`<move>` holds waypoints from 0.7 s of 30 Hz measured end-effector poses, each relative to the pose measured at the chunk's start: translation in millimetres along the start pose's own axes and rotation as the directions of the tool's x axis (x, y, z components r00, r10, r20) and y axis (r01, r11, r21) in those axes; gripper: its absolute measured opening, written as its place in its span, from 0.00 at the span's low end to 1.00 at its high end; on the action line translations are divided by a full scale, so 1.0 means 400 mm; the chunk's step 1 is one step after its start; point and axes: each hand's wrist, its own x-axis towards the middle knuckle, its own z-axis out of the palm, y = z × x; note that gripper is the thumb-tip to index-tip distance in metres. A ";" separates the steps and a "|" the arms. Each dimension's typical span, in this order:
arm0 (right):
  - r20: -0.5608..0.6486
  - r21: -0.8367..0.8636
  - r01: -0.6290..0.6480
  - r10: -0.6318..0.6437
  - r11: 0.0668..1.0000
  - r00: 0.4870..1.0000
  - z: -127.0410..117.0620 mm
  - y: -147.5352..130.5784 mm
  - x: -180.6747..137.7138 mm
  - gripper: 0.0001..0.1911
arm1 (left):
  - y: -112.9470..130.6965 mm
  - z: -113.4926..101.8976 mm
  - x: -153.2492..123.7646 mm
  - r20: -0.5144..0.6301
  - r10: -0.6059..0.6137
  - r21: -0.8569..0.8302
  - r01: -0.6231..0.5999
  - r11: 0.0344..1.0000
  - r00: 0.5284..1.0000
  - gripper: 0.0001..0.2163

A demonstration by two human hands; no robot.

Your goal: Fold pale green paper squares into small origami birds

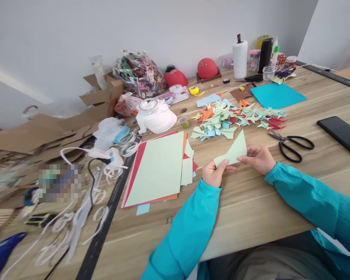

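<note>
A pale green sheet of folded paper (235,149) is held up over the table between both hands, one corner pointing upward. My left hand (214,172) pinches its lower left edge, thumb in front. With thumb and fingers, my right hand (259,157) grips its right side. Beyond the hands lies a heap of folded paper shapes (218,118) in green, blue, orange and red. To the left rests a stack of coloured paper sheets (157,171), pale green on top. Black-handled scissors (294,144) lie to the right of my right hand.
A phone (341,134) lies at the right. Turquoise sheets (278,96), a white bottle (240,58) and red domes (207,68) stand or lie farther back. At the left are a power strip (112,157), tangled cables and cardboard (61,124).
</note>
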 end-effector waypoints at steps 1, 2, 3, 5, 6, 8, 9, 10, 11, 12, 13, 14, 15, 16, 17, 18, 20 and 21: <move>0.006 -0.010 -0.005 0.005 1.000 1.000 0.000 0.000 -0.001 0.17 | 0.000 0.000 0.001 -0.015 0.006 -0.002 -0.006 1.000 1.000 0.20; 0.022 -0.021 -0.010 0.011 1.000 1.000 0.000 0.000 -0.002 0.17 | -0.001 -0.001 0.002 -0.033 0.015 0.004 -0.015 1.000 0.999 0.20; 0.044 -0.033 -0.016 0.017 0.999 0.999 0.001 0.000 -0.003 0.17 | -0.001 -0.002 0.003 -0.051 0.025 0.019 -0.024 1.000 0.998 0.19; 0.097 -0.049 -0.021 0.026 0.999 0.995 0.002 -0.001 -0.005 0.18 | -0.001 -0.005 0.005 -0.074 0.047 0.080 -0.041 0.996 0.996 0.16; 0.119 -0.049 -0.022 0.028 0.999 0.993 0.003 -0.001 -0.006 0.19 | -0.002 -0.008 0.006 -0.077 0.064 0.121 -0.054 0.991 0.995 0.14; 0.146 -0.041 -0.028 0.033 0.999 0.989 0.004 -0.001 -0.006 0.20 | -0.005 -0.013 0.009 -0.062 0.110 0.200 -0.096 0.975 0.992 0.12; 0.145 -0.040 -0.030 0.036 0.999 0.989 0.004 0.000 -0.006 0.21 | -0.008 -0.015 0.010 -0.044 0.128 0.225 -0.115 0.967 0.991 0.12; 0.134 -0.043 -0.029 0.035 0.999 0.990 0.004 0.000 -0.006 0.20 | -0.011 -0.017 0.010 -0.023 0.139 0.242 -0.129 0.962 0.990 0.11; 0.113 -0.051 -0.027 0.033 0.998 0.993 0.002 0.001 -0.005 0.20 | -0.015 -0.019 0.011 0.000 0.142 0.252 -0.137 0.958 0.990 0.11; 0.084 -0.061 -0.023 0.028 0.998 0.996 0.001 0.001 -0.004 0.20 | -0.019 -0.020 0.011 0.021 0.137 0.255 -0.138 0.957 0.990 0.11; 0.050 -0.073 -0.019 0.022 0.997 0.998 -0.001 0.002 -0.003 0.19 | -0.022 -0.020 0.011 0.039 0.126 0.251 -0.132 0.959 0.991 0.11; 0.018 -0.084 -0.018 0.019 0.996 1.000 -0.003 0.002 -0.002 0.18 | -0.025 -0.020 0.010 0.053 0.112 0.244 -0.122 0.962 0.992 0.11; -0.006 -0.092 -0.022 0.022 0.996 1.000 -0.004 0.002 -0.001 0.17 | -0.027 -0.019 0.009 0.063 0.099 0.239 -0.111 0.965 0.993 0.11; -0.019 -0.098 -0.028 0.026 0.995 0.999 -0.005 0.002 0.000 0.17 | -0.028 -0.019 0.008 0.072 0.085 0.234 -0.099 0.967 0.994 0.11; -0.020 -0.103 -0.030 0.028 0.994 0.999 -0.005 0.002 0.000 0.17 | -0.029 -0.018 0.006 0.081 0.071 0.233 -0.088 0.968 0.994 0.10; -0.010 -0.111 -0.026 0.025 0.994 1.000 -0.006 0.002 0.000 0.16 | -0.029 -0.017 0.004 0.089 0.065 0.242 -0.085 0.967 0.994 0.10; 0.026 -0.137 -0.001 0.004 0.991 1.000 -0.006 0.001 -0.001 0.14 | -0.027 -0.015 0.000 0.098 0.079 0.281 -0.104 0.954 0.992 0.09; 0.036 -0.153 0.019 -0.013 0.988 0.999 -0.006 0.001 -0.002 0.13 | -0.025 -0.014 -0.001 0.100 0.089 0.297 -0.116 0.948 0.991 0.09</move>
